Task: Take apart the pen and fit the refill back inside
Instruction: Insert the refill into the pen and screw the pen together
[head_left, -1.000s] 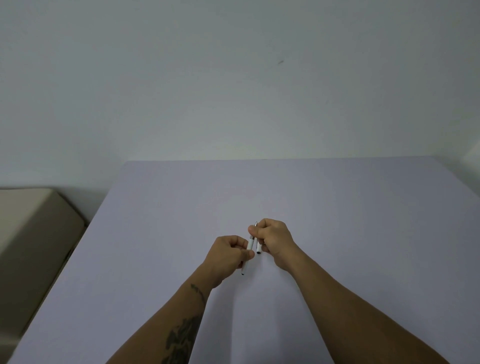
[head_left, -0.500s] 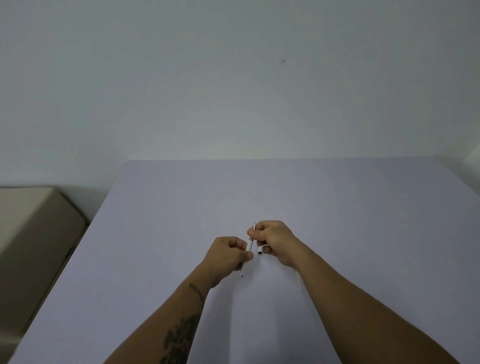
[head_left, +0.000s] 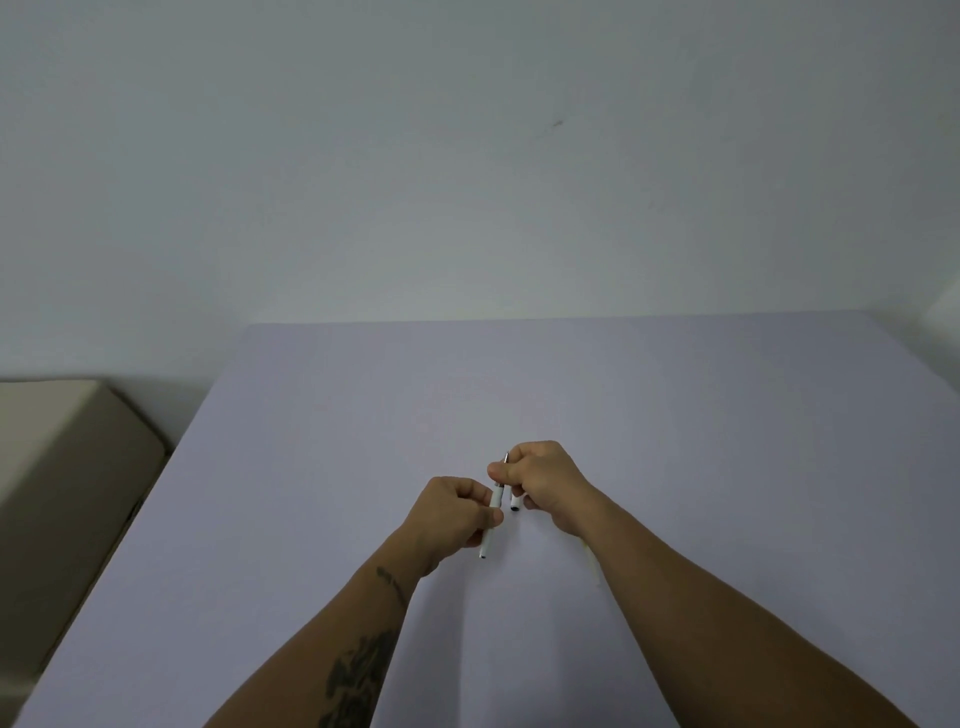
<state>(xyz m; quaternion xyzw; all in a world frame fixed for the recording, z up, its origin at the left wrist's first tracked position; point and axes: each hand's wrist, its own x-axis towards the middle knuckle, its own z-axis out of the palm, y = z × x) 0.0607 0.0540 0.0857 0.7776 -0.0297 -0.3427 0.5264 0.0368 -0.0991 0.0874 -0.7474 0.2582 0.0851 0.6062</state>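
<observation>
Holding the white pen barrel (head_left: 490, 525) as the reference, I describe the scene from left to right. Far to the left of the barrel, off the table edge, sits a beige box (head_left: 62, 457). My left hand (head_left: 449, 517) is clenched around the barrel's middle, thumb and forefinger pinching it; the barrel slants, its lower dark-tipped end pointing toward me and its upper end away. From that upper end a thin grey refill (head_left: 504, 467) projects, and its far end is pinched by my right hand (head_left: 540, 480), which lies just right of the barrel. In that same right hand, tucked under the fingers, is a short white piece with a dark end (head_left: 515, 503), probably the pen's other section; it hangs just beside the barrel, apart from it. Further right of the barrel, partly hidden under my right forearm, a pale slim object (head_left: 592, 566) lies on the lilac table (head_left: 675, 415); what it is I cannot tell.

The step in hand, as I judge it, is feeding the refill down the barrel. To do it well, I should keep the left grip steady, keep refill and barrel in one line, push gently without bending the thin tube, and avoid dropping the spare piece.
</observation>
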